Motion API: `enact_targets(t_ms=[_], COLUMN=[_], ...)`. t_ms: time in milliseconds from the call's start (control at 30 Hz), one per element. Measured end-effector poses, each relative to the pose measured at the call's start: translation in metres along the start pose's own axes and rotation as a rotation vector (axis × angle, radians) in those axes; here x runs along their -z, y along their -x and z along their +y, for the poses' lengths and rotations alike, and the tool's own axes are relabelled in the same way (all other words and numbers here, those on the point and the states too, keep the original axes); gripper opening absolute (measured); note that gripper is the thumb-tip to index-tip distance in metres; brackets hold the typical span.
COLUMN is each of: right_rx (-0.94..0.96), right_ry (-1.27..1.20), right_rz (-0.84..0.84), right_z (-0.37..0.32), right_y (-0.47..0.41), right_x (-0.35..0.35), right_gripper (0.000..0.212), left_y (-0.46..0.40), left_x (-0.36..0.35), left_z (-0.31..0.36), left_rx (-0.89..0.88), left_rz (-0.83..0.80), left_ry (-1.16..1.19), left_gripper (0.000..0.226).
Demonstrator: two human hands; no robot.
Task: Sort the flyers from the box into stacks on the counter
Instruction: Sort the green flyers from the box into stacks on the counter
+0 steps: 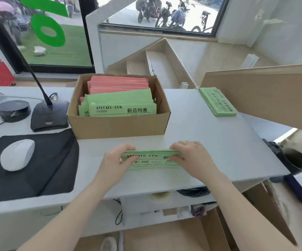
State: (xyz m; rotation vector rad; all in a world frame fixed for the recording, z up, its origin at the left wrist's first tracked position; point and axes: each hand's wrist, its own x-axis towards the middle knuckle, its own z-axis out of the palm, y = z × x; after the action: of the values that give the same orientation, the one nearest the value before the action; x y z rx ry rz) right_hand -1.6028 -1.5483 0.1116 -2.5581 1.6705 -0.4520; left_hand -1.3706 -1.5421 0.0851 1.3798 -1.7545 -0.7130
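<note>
Fingers (128, 148) of both hands grip a green flyer bundle (151, 159), hiding its ends

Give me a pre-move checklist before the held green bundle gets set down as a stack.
1. Grip: left hand and right hand both hold the green bundle at its ends: ok.
2. Bundle squared: edges look roughly aligned, blurred: cannot tell.
3. Colour purity: only green shows in the bundle: ok on the visible face.
4. Landing spot: bare counter around the bundle: ok.
5. Existing green stack at the far right, apart from the box: ok.
6. Box emptied: pink flyers and green ones remain: not ok.
</note>
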Motion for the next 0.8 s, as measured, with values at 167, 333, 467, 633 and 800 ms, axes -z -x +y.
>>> enact_targets(t_ms=[167,333,467,633,800], right_rx=[-0.342,-0.615,-0.600,-0.527,-0.615], right_ry=[-0.475,-1.174,-1.268,-1.216,-1.146], right_rz=[0.096,0.132,0.135,0.313,0.287], right_z=[0.032,0.042,0.025,0.019,0.020], right_y=[0.020,0.036,0.034,0.037,0.040], right_x=[0.016,-0.004,-0.020,-0.015,-0.027], right_gripper=[0.011,0.013,0.028,0.020,0.027], left_y=[0.008,0.008,0.008,0.009,0.009], left_x=[-0.006,-0.016,-0.026,-0.030,-0.031], left_z=[0.005,0.008,0.012,0.010,0.001], left_rx=[0.243,0.297,0.305,0.281,0.337], left_rz=[0.014,-0.001,0.005,0.065,0.000], left_ry=[0.408,0.622,0.671,0.675,0.659], left_gripper=[0.023,0.021,0.024,0.023,0.022])
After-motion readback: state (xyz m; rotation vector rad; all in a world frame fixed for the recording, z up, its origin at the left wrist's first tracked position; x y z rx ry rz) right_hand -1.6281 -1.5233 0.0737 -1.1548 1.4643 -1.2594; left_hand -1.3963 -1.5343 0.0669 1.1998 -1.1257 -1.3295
